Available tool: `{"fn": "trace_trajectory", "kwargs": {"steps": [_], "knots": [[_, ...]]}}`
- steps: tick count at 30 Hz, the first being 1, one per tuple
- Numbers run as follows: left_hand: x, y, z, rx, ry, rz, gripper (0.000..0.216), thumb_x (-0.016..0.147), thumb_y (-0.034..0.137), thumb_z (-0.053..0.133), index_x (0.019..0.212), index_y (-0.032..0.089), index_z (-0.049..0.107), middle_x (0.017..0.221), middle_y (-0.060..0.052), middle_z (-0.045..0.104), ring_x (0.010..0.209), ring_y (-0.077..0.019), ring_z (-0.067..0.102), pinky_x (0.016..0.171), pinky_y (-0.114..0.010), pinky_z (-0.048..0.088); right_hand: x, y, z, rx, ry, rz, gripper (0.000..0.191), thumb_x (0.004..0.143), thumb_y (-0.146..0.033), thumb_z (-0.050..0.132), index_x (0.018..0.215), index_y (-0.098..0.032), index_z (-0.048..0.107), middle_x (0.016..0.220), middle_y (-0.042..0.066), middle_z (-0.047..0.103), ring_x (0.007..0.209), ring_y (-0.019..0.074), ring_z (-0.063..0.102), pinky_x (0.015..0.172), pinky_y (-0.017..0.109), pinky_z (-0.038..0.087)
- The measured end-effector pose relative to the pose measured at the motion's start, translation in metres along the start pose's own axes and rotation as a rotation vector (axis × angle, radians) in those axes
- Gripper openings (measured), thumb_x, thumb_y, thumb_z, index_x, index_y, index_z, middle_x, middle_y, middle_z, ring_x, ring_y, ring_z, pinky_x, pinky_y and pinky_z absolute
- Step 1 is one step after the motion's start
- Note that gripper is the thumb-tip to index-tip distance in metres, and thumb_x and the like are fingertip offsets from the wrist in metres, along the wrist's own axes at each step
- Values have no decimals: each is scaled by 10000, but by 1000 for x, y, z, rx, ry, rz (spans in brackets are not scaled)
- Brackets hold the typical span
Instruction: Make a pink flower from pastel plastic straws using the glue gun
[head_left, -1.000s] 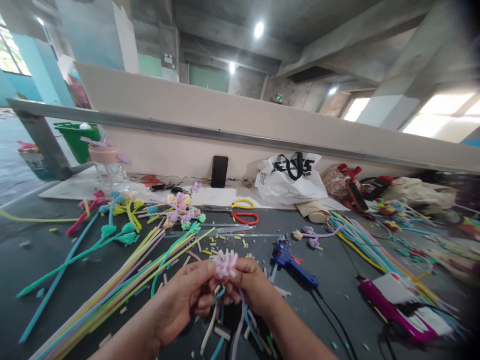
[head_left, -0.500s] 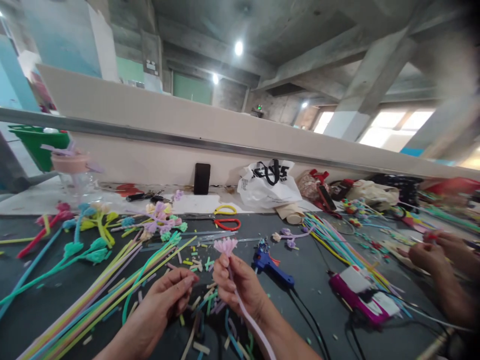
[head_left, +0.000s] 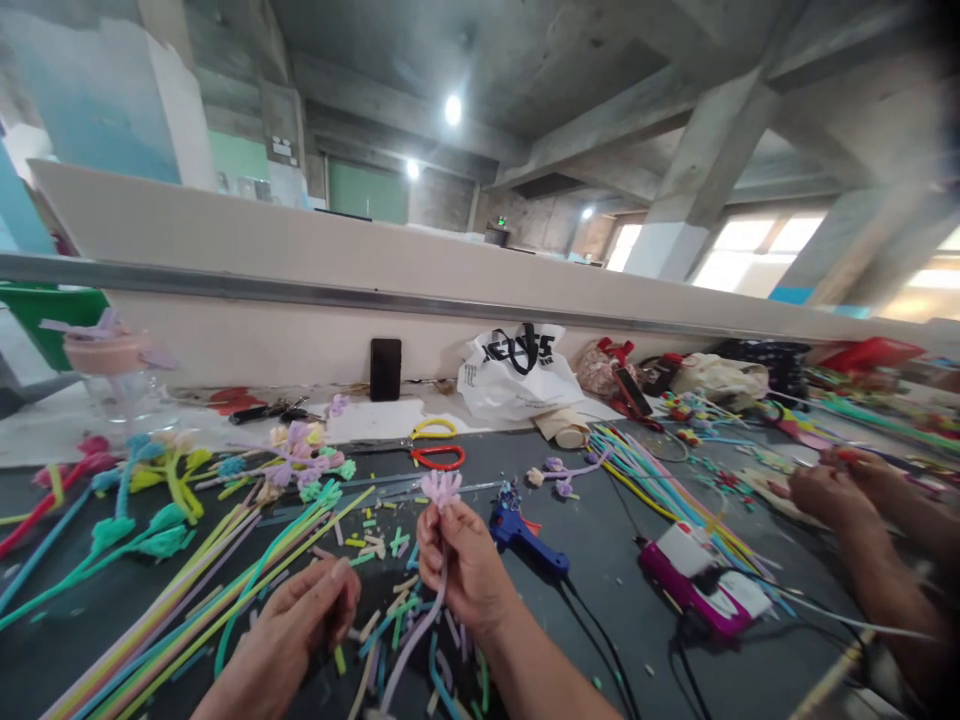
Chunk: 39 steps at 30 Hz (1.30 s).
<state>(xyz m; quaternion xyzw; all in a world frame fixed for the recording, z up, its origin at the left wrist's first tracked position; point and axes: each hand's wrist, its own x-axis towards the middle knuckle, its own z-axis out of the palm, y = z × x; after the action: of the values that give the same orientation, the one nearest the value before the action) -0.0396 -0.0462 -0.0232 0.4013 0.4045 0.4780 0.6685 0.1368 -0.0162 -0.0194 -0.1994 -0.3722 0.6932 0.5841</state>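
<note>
My right hand (head_left: 466, 565) pinches a pipe-cleaner flower just under its pale pink, fringed head (head_left: 440, 488). The flower's lilac stem (head_left: 411, 650) hangs below and curves toward the bottom edge. To its left, my left hand (head_left: 304, 610) is closed, thumb against curled fingers, apart from the flower. Whatever those fingers hold, if anything, is hidden. Small cut bits of pipe cleaner (head_left: 390, 535) lie scattered between and beneath both hands. A blue glue gun (head_left: 529, 540) rests on the dark table right of the flower.
Long pipe cleaners (head_left: 187, 620) lie at left, near finished coloured flowers (head_left: 161, 535). Red-and-yellow-handled scissors (head_left: 435, 445) sit ahead, before a phone (head_left: 385, 370) and a white bag (head_left: 517, 372). Cables cross near a purple-and-white power strip (head_left: 697, 590). Another person's hands (head_left: 840, 490) work at right.
The view has shifted slightly, so most things sit further left. My left hand has moved lower and away from the flower. The flower's stem now swings to the left instead of the right.
</note>
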Motion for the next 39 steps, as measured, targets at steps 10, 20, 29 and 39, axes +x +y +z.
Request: {"fn": "trace_trajectory", "kwargs": {"steps": [10, 20, 29, 39], "knots": [[12, 30, 43, 148, 17, 20, 302, 652, 343, 674, 885, 156, 625, 595, 40, 505, 483, -66, 379, 473, -181, 291, -1, 5, -1, -648, 148, -220, 343, 796, -453, 532, 649, -144, 539, 536, -47, 432, 412, 50, 396, 360, 151, 366], [33, 29, 64, 85, -184, 170, 259, 705, 396, 615, 619, 153, 594, 585, 14, 493, 531, -112, 463, 500, -221, 380, 3, 12, -15, -286, -3, -43, 347, 749, -489, 587, 763, -143, 570, 452, -76, 396, 325, 29, 312, 307, 139, 304], [39, 26, 54, -63, -68, 113, 219, 649, 354, 677, 715, 149, 637, 593, 7, 543, 540, -107, 450, 516, -215, 365, 2, 9, -8, -241, 67, 49, 255, 751, -403, 623, 751, -149, 599, 481, -57, 458, 325, 26, 354, 315, 139, 313], [43, 18, 51, 319, 84, 354, 135, 662, 216, 641, 544, 162, 603, 643, -6, 514, 664, -147, 475, 636, -237, 377, 2, 13, -9, -470, 189, 25, 384, 738, -486, 590, 562, -160, 487, 377, -96, 327, 283, 29, 260, 289, 157, 251]]}}
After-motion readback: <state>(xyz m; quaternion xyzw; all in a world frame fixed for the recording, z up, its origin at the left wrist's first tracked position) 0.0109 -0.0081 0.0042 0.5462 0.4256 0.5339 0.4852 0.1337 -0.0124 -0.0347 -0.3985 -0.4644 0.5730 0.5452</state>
